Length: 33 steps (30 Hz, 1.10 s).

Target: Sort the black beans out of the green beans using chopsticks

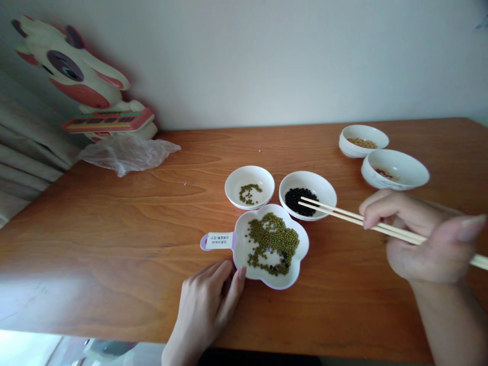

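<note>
My right hand (421, 239) grips a pair of wooden chopsticks (343, 213). Their tips hover over the black beans in a small white bowl (326, 190). My left hand (208, 300) rests on the table with fingers together, touching the near-left rim of a flower-shaped white dish (301, 254) that holds green mung beans with a few dark ones. The dish has a lilac handle with a label (217, 240). Behind it stands another small white bowl (236, 178) with a few green beans.
Two more white bowls, one (353, 147) with tan grains and one (409, 170) with reddish bits, stand at the back right. A crumpled clear plastic bag (127, 152) and a cartoon animal toy (87, 81) sit at the back left, by the wall.
</note>
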{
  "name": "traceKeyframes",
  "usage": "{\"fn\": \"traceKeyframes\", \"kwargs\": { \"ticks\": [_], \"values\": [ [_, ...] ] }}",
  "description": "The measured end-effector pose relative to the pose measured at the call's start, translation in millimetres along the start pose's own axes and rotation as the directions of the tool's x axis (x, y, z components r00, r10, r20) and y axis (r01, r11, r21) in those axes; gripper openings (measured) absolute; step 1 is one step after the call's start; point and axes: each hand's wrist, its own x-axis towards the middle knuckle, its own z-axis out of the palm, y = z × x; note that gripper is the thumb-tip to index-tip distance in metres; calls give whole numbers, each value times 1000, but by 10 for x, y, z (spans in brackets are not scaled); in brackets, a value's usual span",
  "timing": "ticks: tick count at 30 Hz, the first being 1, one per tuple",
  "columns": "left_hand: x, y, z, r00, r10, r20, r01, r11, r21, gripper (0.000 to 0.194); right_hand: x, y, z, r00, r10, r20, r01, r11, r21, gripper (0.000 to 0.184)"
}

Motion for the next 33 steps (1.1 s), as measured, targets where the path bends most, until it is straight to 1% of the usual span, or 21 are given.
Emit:
{"fn": "traceKeyframes", "kwargs": {
  "ticks": [2,4,6,8,11,14,16,18,22,25,29,33],
  "values": [
    [2,-1,4,1000,4,-5,-4,1000,8,37,9,-1,-10,1000,-8,25,7,998,55,72],
    [5,-1,9,1000,6,-10,-6,1000,11,37,33,-36,-10,998,0,69,-11,987,159,73],
    [7,2,10,1000,4,-12,-4,1000,7,37,55,-89,15,987,20,157,-65,957,284,76],
    [8,5,8,1000,0,-11,0,1000,1,38,54,-135,68,964,48,261,-146,917,370,77],
    [3,3,5,1000,4,-6,-4,1000,-6,38,7,-164,184,912,79,402,-255,878,405,75],
    [-4,-7,8,1000,8,-13,-8,1000,-4,37,-40,-173,303,867,37,498,-280,861,424,74],
    [-6,-11,12,1000,7,-15,-7,1000,-1,37,-51,-184,361,854,-3,520,-269,853,447,71],
    [-4,-11,15,1000,6,-17,-6,1000,4,37,-50,-197,394,851,-16,524,-259,856,447,68],
    [5,-1,13,1000,10,-19,-10,1000,-1,37,-42,-200,395,865,23,502,-250,885,392,68],
    [9,5,10,1000,7,-20,-7,1000,-6,37,-47,-191,387,873,36,487,-260,879,400,70],
    [8,5,12,1000,4,-20,-4,1000,3,37,-71,-193,411,862,9,507,-251,876,412,69],
    [11,0,14,1000,-2,-11,2,1000,-5,37,-88,-204,436,845,1,535,-243,891,383,69]
  ]
}}
